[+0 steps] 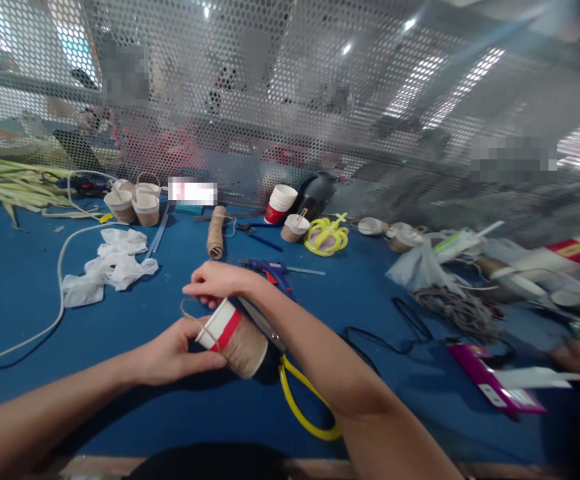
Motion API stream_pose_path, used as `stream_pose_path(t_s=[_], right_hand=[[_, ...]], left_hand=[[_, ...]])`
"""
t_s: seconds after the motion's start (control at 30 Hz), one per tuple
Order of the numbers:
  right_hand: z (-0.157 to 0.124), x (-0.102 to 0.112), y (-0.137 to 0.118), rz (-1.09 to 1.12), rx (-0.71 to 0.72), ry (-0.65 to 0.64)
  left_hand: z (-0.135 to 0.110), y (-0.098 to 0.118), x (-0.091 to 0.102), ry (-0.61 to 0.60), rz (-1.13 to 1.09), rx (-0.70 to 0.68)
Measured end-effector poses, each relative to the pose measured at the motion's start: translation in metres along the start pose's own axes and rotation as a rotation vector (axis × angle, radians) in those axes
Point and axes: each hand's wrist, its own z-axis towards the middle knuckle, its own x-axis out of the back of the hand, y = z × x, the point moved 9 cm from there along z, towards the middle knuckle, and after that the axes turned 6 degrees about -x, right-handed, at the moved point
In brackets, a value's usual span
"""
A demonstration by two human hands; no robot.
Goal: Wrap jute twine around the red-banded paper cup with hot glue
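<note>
**Cup in both hands, strand pinched above it**

Nearest to us, our left hand (175, 357) is closed around the paper cup (235, 337), thumb along its side and fingers curled beneath. The cup lies tilted, held just above the blue table (30, 287) at near centre; its rim end is white with a red band, and the rest is covered in brown cord. Our right hand (215, 283) sits just over the rim, thumb and forefinger pressed together on a thin twine strand (190, 313) that loops down to the cup.

We judge the cup light and easily crushed, so the wrapped middle is the safer grip; the strand looks limp and rough, unlikely to slip.

Yellow-handled scissors (303, 407) lie under our right forearm. Right of them run a black cable (385, 340) and a magenta packet (490, 380). Farther off sit a blue glue gun (270, 270), crumpled white material (115, 263) at left, a twine spool (215, 232), a yellow crown shape (326, 237) and a cup stack (280, 203). A perforated screen (290, 100) closes the far edge.
</note>
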Motion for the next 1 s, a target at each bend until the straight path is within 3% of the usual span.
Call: stream_pose_path(t_s=[0.17,0.23,0.33,0.5,0.63,0.77,0.87,1.0], right_hand=[[-0.053,0.069,0.067,-0.052,-0.205,0.47],[-0.079,0.086,0.096,-0.099,-0.29,0.617],[-0.099,0.084,0.131,-0.135,-0.377,0.685],[-0.095,0.069,0.16,-0.061,-0.437,0.78],[-0.097,0.071,0.165,0.089,-0.45,0.852],[-0.116,0.072,0.144,0.286,-0.346,0.869],[-0.124,0.056,0.121,0.579,-0.237,0.716],[-0.132,0.036,0.09,0.573,-0.187,0.615]], left_hand=[[0.002,-0.009,0.027,0.192,-0.002,0.005],[0.003,-0.013,0.036,0.256,0.011,0.008],[0.004,-0.021,0.046,0.329,0.04,0.033],[0.008,-0.03,0.043,0.305,0.077,0.089],[0.01,-0.031,0.043,0.311,0.116,0.115],[0.01,-0.031,0.043,0.296,0.116,0.117],[0.009,-0.031,0.046,0.312,0.147,0.118],[0.009,-0.034,0.048,0.327,0.178,0.137]])
